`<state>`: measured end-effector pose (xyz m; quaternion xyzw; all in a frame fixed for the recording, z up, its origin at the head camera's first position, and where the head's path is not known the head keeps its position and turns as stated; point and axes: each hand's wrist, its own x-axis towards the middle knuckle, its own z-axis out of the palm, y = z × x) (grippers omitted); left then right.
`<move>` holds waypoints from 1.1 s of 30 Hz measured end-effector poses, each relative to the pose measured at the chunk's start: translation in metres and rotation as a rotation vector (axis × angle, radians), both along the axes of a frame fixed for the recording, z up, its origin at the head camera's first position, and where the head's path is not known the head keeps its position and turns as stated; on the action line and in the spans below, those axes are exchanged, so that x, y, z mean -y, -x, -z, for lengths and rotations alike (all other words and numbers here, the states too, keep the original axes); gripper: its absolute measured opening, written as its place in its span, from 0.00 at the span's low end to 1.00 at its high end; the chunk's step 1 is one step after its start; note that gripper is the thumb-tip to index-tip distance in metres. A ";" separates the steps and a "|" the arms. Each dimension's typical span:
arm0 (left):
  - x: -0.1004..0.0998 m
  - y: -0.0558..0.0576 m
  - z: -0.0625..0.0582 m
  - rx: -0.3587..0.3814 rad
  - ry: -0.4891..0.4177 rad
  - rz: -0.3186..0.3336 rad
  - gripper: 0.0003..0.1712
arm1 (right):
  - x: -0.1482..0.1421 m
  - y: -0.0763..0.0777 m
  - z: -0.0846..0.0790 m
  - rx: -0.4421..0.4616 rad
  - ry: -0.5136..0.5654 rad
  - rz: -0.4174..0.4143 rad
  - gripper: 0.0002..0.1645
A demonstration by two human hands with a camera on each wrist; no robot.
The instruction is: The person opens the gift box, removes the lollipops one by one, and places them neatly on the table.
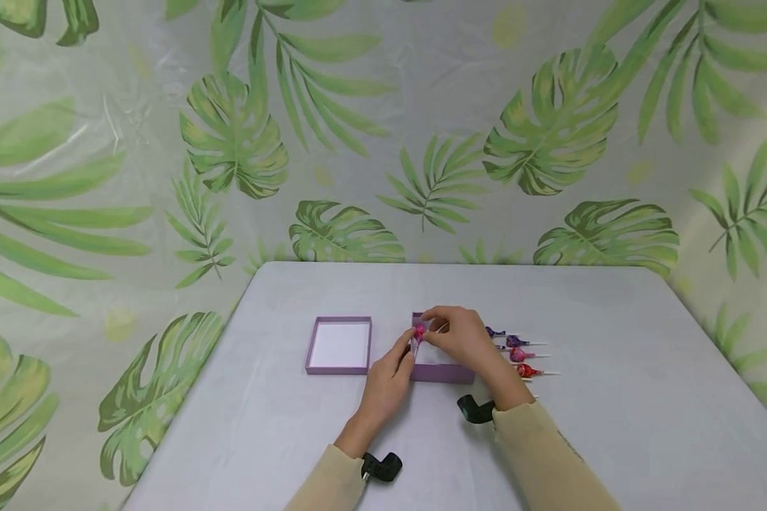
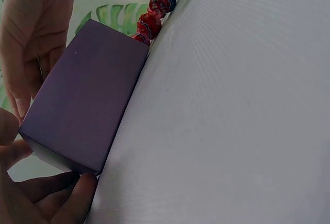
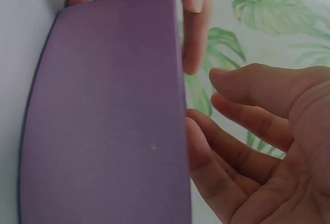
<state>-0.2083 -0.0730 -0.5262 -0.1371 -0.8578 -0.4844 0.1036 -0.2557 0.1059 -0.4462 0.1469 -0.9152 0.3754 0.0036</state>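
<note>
A purple box (image 1: pixel 443 374) with a pale inside stands on the white table, its outer wall large in both wrist views. My left hand (image 1: pixel 386 383) grips the box's left side, with fingers at its lower corner in the left wrist view and others at the rim. Over the box, my right hand (image 1: pixel 460 335) pinches a pink-wrapped lollipop (image 1: pixel 420 331), whose white stick shows under the fingers in the head view. The box wall hides the lollipop in both wrist views. The lollipop's head is close to my left fingertips.
A shallow purple lid (image 1: pixel 337 370) with a white inside lies left of the box. Right of the box lie several wrapped lollipops, among them a purple lollipop (image 1: pixel 514 341), a pink-and-purple lollipop (image 1: pixel 519 354) and a red lollipop (image 1: pixel 526 370). A leaf-patterned curtain (image 1: pixel 434 106) hangs behind the table.
</note>
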 end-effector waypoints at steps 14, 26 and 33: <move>-0.001 -0.001 -0.002 -0.006 -0.006 -0.002 0.26 | 0.003 0.015 0.015 0.020 -0.096 -0.025 0.22; -0.002 0.000 -0.001 -0.029 -0.001 -0.033 0.26 | 0.007 0.024 0.022 0.074 -0.142 -0.078 0.28; -0.003 0.000 0.001 -0.032 -0.002 -0.030 0.25 | 0.010 0.025 0.026 0.042 -0.211 -0.080 0.25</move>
